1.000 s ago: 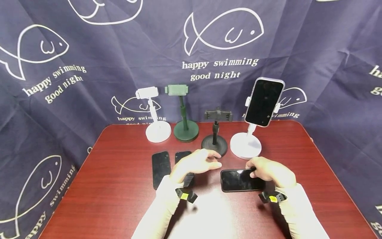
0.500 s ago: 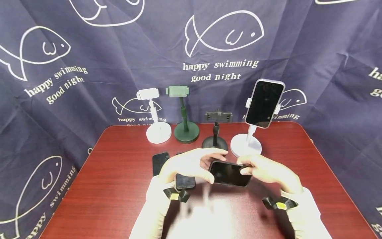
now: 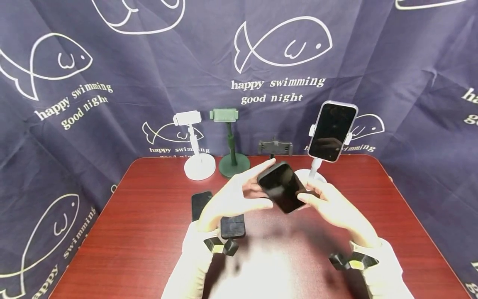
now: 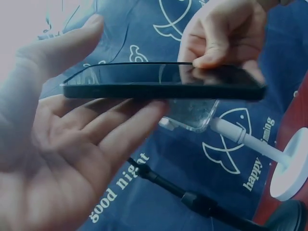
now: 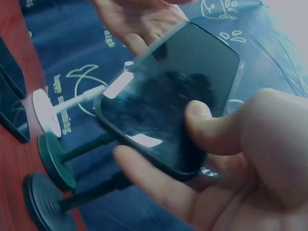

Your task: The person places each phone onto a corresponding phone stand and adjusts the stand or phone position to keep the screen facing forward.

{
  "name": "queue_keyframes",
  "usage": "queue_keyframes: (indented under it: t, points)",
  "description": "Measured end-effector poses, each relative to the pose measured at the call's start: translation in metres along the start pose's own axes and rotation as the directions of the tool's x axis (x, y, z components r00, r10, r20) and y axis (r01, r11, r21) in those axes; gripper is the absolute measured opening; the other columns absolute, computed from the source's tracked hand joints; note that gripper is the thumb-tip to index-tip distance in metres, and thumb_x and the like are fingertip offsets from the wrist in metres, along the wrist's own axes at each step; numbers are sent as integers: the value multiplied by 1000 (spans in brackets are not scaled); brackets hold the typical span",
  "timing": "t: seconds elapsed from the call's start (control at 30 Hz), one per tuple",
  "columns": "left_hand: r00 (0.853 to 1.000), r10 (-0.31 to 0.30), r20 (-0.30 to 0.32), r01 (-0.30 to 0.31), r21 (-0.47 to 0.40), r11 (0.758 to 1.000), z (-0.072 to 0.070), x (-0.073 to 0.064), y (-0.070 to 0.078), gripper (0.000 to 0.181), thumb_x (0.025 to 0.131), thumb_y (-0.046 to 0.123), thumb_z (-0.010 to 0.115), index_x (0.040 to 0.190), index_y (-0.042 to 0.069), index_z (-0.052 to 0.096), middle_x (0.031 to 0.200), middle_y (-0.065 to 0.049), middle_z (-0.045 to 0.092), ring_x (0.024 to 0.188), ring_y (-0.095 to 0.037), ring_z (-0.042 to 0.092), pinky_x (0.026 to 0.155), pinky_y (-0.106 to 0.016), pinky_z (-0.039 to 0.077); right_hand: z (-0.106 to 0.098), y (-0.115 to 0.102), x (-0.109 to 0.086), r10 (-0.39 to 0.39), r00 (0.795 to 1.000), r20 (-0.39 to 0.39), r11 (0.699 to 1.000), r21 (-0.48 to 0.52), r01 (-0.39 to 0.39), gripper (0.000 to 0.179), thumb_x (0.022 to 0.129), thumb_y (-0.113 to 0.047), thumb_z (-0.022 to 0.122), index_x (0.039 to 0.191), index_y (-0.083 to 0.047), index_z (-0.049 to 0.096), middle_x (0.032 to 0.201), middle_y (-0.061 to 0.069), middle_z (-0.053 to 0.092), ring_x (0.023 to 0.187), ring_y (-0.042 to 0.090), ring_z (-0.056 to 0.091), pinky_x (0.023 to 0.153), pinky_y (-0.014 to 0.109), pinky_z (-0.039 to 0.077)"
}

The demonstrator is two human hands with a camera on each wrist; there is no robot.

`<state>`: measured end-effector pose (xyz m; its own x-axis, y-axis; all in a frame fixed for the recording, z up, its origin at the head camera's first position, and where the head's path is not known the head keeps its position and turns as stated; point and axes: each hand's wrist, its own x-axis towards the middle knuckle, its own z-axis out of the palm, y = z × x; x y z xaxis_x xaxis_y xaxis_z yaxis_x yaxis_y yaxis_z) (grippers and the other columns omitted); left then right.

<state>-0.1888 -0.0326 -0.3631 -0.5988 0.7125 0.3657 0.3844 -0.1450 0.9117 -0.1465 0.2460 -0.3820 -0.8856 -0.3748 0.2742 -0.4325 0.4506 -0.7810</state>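
A black smartphone (image 3: 282, 187) is held tilted above the table, its dark screen facing up. My right hand (image 3: 330, 205) grips its right end, thumb on the screen and fingers underneath. On the other side, my left hand (image 3: 239, 195) has its fingers stretched out under the phone's left end, with the thumb (image 4: 72, 45) raised apart from it. Whether those fingers touch the phone's back is hard to tell. Just behind the phone stands a black phone stand (image 3: 275, 147), its base hidden in the head view.
A white stand (image 3: 199, 166) and a green stand (image 3: 234, 165) stand at the back left. At the back right, another white stand (image 3: 315, 166) holds a phone (image 3: 332, 131). Two more phones, one far left (image 3: 201, 203) and one nearer (image 3: 233, 227), lie partly behind my left arm.
My right hand has lifted the phone off the table, moved it leftward and up, and turned it. My left hand has come to its left end with fingers spread beneath.
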Motion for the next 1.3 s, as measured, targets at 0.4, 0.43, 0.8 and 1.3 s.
queue_keyframes:
  t: [0.4,0.43,0.8,1.3]
  points:
    - [954,-98,-282,111,29,993,19,8,-3,51,89,7,79,136,16,62,130,-9,69,102,-13,74,87,-35,61,14,-17,1,120,970,-210,979,189,-80,29,99,-5,65,127,1,61,108,-16,68,94,-2,68,79,22,60]
    - [953,-99,-286,119,50,992,21,8,-3,47,89,10,79,134,18,65,128,-6,70,102,-13,74,87,-34,61,16,-18,1,119,968,-223,980,181,-79,28,99,-5,65,127,1,62,108,-17,69,94,-2,68,79,21,59]
    - [915,-64,-398,139,161,977,36,11,-2,53,88,22,83,136,30,64,131,4,71,107,-14,74,87,-29,60,31,-31,0,81,930,-359,984,176,-18,26,96,2,67,121,2,64,103,-24,67,84,-2,66,73,15,53]
    - [872,-45,-487,140,160,977,33,11,0,35,87,15,83,120,20,73,104,-3,80,75,-11,75,63,-27,57,39,-27,2,-33,919,-392,975,189,115,27,91,8,70,117,2,68,117,-10,60,93,0,70,82,16,57]
